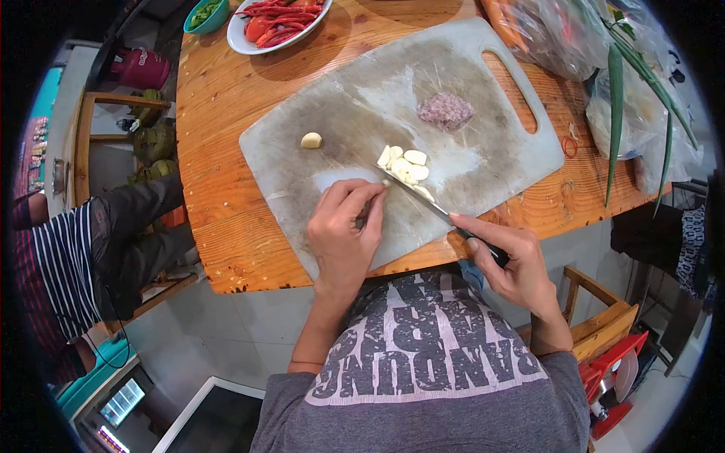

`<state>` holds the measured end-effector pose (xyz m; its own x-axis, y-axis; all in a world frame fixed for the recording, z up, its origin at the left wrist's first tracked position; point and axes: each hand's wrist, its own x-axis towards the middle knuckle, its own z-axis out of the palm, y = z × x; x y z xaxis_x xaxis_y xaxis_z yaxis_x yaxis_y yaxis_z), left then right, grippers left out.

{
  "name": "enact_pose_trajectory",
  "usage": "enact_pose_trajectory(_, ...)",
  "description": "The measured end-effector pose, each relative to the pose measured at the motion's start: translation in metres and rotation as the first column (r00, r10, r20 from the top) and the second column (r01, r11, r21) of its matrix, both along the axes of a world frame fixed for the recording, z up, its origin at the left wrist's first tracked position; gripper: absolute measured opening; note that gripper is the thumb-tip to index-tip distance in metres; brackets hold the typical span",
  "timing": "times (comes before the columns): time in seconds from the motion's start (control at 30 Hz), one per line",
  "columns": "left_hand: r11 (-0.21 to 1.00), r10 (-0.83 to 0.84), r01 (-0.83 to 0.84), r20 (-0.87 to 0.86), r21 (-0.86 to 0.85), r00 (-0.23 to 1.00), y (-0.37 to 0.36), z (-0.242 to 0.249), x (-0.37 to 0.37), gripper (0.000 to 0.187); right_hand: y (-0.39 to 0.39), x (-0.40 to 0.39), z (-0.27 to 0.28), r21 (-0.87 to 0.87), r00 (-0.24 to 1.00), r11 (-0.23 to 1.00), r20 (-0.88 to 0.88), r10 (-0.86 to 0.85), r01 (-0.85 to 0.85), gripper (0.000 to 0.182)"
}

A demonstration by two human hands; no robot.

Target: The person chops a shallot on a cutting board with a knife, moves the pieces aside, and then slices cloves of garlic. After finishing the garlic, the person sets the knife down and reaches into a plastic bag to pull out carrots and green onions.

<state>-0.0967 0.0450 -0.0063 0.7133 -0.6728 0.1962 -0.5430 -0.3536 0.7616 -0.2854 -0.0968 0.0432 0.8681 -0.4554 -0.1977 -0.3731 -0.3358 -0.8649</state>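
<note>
My right hand (510, 260) grips the dark handle of a knife (418, 198), with the index finger stretched along the top of it. The blade lies low over the cutting board (283, 204), its tip pointing up and left. My left hand (347, 226) is closed, fingertips pinching a small piece of garlic (386, 183) right beside the blade; most of that piece is hidden. Just past the blade is a pile of sliced garlic (408, 166). One whole peeled garlic clove (311, 140) lies apart on the left. Finely chopped shallot (446, 111) forms a mound farther back.
A white bowl of red chilies (278, 24) and a teal bowl of chopped greens (205, 15) stand at the back left of the wooden table (219, 219). Plastic bags (559, 45) and green onion leaves (615, 113) lie at right. Another person (83, 257) is at far left.
</note>
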Motion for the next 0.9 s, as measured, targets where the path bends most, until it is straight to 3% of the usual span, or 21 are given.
enact_pose_trajectory(0.2, 0.998, -0.024, 0.020, 0.084, 0.052, 0.996, -0.003, 0.002, 0.004, 0.010, 0.005, -0.002, -0.012, -0.058, 0.992, 0.997, 0.124, -0.036, 0.043, 0.046)
enact_pose_trajectory(0.5, 0.997, -0.043, 0.035, 0.126, 0.065, 0.991, -0.006, 0.004, 0.003, 0.010, 0.008, -0.004, -0.012, -0.049, 0.998, 0.999, 0.067, -0.004, 0.007, 0.047)
enact_pose_trajectory(0.6, 0.997, -0.053, 0.044, 0.133, 0.066, 0.990, -0.007, 0.005, 0.004, 0.010, 0.014, 0.002, -0.018, -0.128, 0.992, 0.991, 0.128, -0.005, 0.021, 0.047)
enact_pose_trajectory(0.8, 0.998, -0.048, 0.043, 0.103, 0.049, 0.993, -0.006, 0.002, 0.004, 0.009, 0.012, 0.007, -0.016, -0.218, 0.997, 0.976, 0.067, 0.033, -0.018, 0.048)
enact_pose_trajectory(0.9, 0.998, -0.038, 0.033, 0.095, 0.058, 0.995, -0.005, 0.002, 0.002, 0.008, 0.011, 0.002, -0.020, -0.181, 0.988, 0.983, 0.157, -0.009, 0.038, 0.049)
